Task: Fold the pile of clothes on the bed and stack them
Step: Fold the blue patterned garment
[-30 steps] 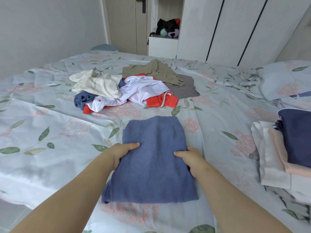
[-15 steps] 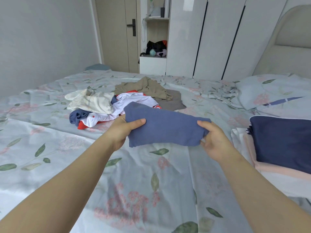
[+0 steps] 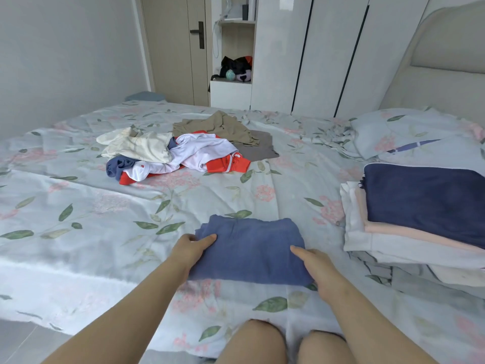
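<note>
A folded blue garment [image 3: 249, 250] lies flat on the bed [image 3: 78, 245], near the front edge and a little right of the middle, as a roughly square packet with its far edge slightly rumpled. The left hand [image 3: 190, 248] holds the garment's left edge, thumb laid on top of the cloth and the other fingers tucked out of sight beneath it, so it pinches the fabric. The right hand [image 3: 315, 261] takes the right edge in the same way, thumb pointing inward over the cloth and the fingers hidden under the side. Both forearms reach in from the near edge, and two bare knees [image 3: 254, 340] show against the mattress below them. Farther back, left of centre, sits the pile of unfolded clothes [image 3: 199, 153]: a cream piece, a white and red top, a bit of blue, with khaki and grey pieces behind. At the right, well apart from the hands, is the stack of folded clothes [image 3: 425, 198], a navy piece on top of pink and white layers. A pillow [image 3: 409, 132] lies beyond the stack, below a padded headboard [image 3: 441, 61], and pale wardrobe doors [image 3: 328, 48] stand along the far wall
</note>
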